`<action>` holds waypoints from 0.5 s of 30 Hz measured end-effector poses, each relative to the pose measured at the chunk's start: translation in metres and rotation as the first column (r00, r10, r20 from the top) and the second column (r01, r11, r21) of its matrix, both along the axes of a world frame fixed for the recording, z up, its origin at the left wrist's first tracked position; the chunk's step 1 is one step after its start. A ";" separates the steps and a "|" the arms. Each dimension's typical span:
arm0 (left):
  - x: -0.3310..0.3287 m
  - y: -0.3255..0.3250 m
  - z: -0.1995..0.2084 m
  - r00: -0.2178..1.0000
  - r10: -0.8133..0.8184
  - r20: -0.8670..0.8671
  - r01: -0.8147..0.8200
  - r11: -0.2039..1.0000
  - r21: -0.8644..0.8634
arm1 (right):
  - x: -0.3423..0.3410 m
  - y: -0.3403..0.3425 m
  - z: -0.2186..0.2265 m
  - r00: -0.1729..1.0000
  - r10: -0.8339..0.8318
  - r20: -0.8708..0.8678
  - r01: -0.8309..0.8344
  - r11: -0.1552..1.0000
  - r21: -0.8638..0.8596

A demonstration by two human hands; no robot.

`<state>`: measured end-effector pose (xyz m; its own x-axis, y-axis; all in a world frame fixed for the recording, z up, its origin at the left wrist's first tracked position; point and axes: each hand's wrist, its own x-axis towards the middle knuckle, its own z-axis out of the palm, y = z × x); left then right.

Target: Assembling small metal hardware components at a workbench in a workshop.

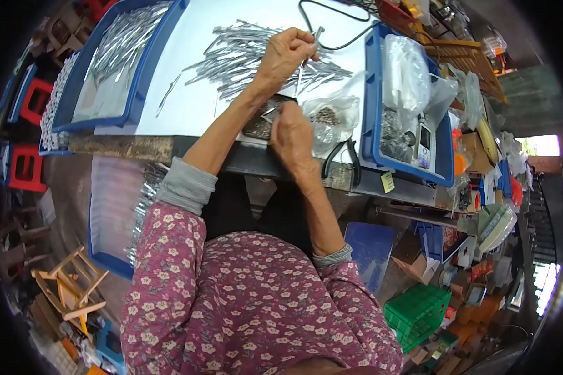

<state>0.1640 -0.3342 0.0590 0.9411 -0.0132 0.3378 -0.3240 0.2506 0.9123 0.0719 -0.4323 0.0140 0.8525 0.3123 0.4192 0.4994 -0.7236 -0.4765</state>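
My left hand [286, 57] is raised over the white table top, thumb and fingers pinched on a thin metal strip [319, 36] whose end stands out past the fingertips. Beneath and beyond it lies a loose pile of similar silvery strips [234, 55]. Close to the table's front edge, my right hand [292, 136] is closed; whatever its fingers hold is hidden. A small dark tray [256, 128] of tiny parts sits just left of that hand. To its right, a clear plastic bag [347, 112] lies open with small brownish metal pieces [325, 116] in it.
Black-handled pliers [356, 164] hang over the table edge. At the right stands a blue tray [370, 119] with plastic bags; at the left, another blue tray [131, 106] holds many strips. A black cable [338, 47] curves across the back. Below are a green crate [419, 315] and a wooden stool [75, 287].
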 end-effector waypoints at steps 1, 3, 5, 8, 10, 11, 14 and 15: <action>-0.008 0.011 0.000 1.000 0.002 -0.012 -0.002 1.000 -0.011 | 0.000 -0.001 0.004 1.000 -0.004 -0.030 0.006 0.997 0.070; -0.029 0.032 -0.002 0.999 0.026 0.027 -0.025 0.999 -0.049 | 0.000 0.000 0.012 0.997 -0.013 -0.080 0.028 0.983 0.183; -0.054 0.048 -0.004 0.990 0.010 -0.141 -0.016 0.999 -0.041 | 0.000 0.000 0.017 0.994 0.032 -0.106 0.001 0.955 0.298; -0.079 0.057 -0.017 0.958 -0.063 -0.281 0.026 0.991 -0.133 | 0.000 0.001 0.018 0.990 0.066 -0.126 -0.010 0.917 0.399; -0.094 0.056 -0.019 0.928 -0.114 -0.356 0.054 0.983 -0.175 | -0.001 0.004 0.020 0.989 0.071 -0.131 -0.014 0.921 0.389; -0.098 0.056 -0.022 0.933 -0.106 -0.343 0.050 0.985 -0.167 | -0.001 0.006 0.020 0.989 0.090 -0.118 -0.036 0.917 0.398; -0.104 0.049 -0.032 0.956 -0.069 -0.286 0.017 0.983 -0.180 | -0.003 0.010 0.024 0.989 0.128 -0.075 -0.091 0.923 0.374; -0.106 0.049 -0.033 0.959 -0.069 -0.273 0.020 0.984 -0.179 | -0.004 0.012 0.025 0.989 0.142 -0.048 -0.117 0.931 0.345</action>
<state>0.0584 -0.2849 0.0257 0.9977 -0.0215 0.0645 -0.0495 0.4209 0.9058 0.0678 -0.4206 0.0393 0.8458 0.2708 0.4596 0.5334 -0.4432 -0.7205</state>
